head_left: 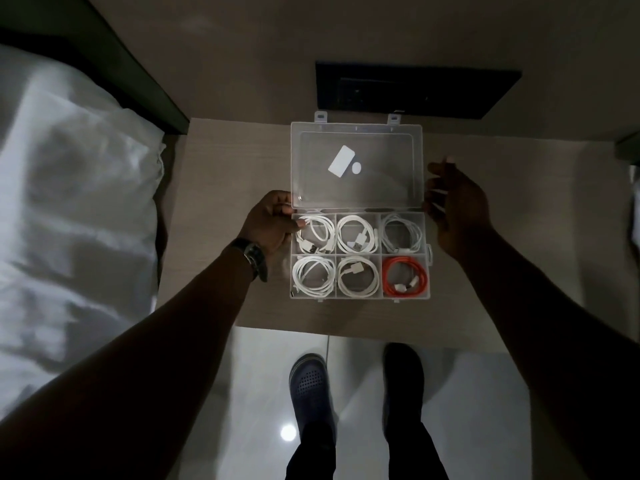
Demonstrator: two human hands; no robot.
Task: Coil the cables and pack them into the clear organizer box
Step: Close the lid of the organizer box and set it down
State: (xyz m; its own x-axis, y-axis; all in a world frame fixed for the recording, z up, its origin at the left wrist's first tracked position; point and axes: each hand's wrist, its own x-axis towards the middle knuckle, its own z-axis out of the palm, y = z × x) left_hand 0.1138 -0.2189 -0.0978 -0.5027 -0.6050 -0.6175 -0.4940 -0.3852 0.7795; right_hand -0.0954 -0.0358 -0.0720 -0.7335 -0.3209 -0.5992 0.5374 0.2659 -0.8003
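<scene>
The clear organizer box (291, 278) sits on a light wooden table (214, 188), its lid (381, 181) swung open flat toward the far side. Each of the six compartments holds one coiled cable: white cables (356, 233) fill five, and a red cable (405, 275) lies in the near-right one. My left hand (266, 223) is curled on the lid's near-left corner at the hinge line, one fingertip resting over the far-left compartment. My right hand (457, 209) is spread beside the lid's right edge, fingertips at or just off the rim.
A bed with a white pillow (69, 202) borders the table on the left. A black panel (415, 88) sits on the wall behind the box. White stickers (341, 162) mark the lid. My feet in dark shoes (308, 382) stand on glossy floor below the table's near edge.
</scene>
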